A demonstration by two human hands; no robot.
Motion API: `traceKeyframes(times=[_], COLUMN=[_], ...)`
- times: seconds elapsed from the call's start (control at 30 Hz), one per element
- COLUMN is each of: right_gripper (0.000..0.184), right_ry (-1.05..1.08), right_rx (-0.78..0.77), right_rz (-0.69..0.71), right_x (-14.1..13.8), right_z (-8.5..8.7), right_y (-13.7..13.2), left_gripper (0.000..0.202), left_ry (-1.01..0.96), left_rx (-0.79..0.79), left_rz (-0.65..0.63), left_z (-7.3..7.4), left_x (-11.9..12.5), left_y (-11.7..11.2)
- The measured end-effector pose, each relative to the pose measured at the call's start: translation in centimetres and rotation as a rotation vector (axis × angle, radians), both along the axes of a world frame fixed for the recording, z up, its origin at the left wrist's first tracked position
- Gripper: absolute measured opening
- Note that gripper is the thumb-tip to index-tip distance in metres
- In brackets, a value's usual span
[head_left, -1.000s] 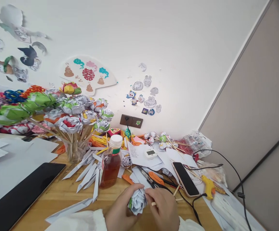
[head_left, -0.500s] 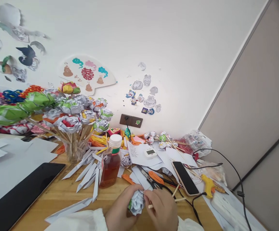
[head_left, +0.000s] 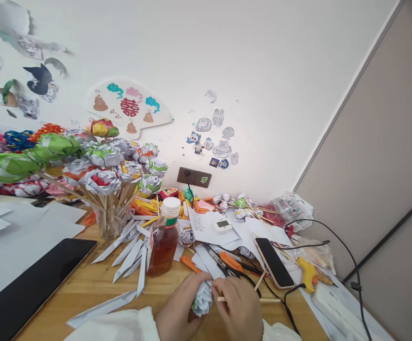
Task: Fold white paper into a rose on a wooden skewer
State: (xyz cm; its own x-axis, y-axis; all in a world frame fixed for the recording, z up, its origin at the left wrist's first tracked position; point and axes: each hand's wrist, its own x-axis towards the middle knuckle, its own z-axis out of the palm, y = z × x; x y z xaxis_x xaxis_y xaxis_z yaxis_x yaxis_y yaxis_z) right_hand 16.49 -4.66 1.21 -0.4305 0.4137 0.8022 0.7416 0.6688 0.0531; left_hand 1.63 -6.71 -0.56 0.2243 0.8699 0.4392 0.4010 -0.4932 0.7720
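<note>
A white folded-paper flower point(head_left: 203, 299) with a bit of green at its left side is gripped in my left hand point(head_left: 179, 303), thumb and fingers wrapped about it. My right hand point(head_left: 239, 303) is closed around a thin wooden stick point(head_left: 271, 300), whose blunt end pokes out on the left, near the flower. The thumb and forefinger of that hand pinch close to the flower's upper right edge; whether a petal is between them I cannot tell. Black-handled scissors point(head_left: 232, 271) lie just beyond my right hand.
A bottle of reddish-brown drink point(head_left: 162, 246) stands left of centre, beside loose white folded strips point(head_left: 129, 255). Behind it, a clear vase point(head_left: 109, 222) holds several paper flowers. To the right lie a phone point(head_left: 275, 263), a yellow glue gun point(head_left: 307, 273) and cables. A black tablet point(head_left: 38, 289) rests at left.
The flower has turned slightly in my left hand, showing less green. The stick in my right hand has swung nearly level, its near end rising a little. Both hands stay in place.
</note>
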Motion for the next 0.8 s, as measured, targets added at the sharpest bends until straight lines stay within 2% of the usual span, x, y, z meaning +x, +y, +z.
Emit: traceKeyframes(times=[0.17,0.47,0.8], right_gripper=[0.032,0.033,0.031], right_ry=[0.013,-0.014,-0.087], right_rx=[0.051,0.125,0.259], right_rz=[-0.019,-0.050,-0.113], right_x=[-0.28,-0.50,-0.73], right_z=[0.15,0.55,0.23], right_y=[-0.21,-0.31,-0.21], left_gripper=[0.063,0.066,0.068], left_ry=[0.028,0.019,0.048], left_rx=[0.001,0.029,0.006], left_rz=[-0.001,0.041,0.057], left_z=[0.14,-0.67,-0.73], left_x=[-0.04,0.21,0.20], left_y=[-0.05,0.06,-0.01])
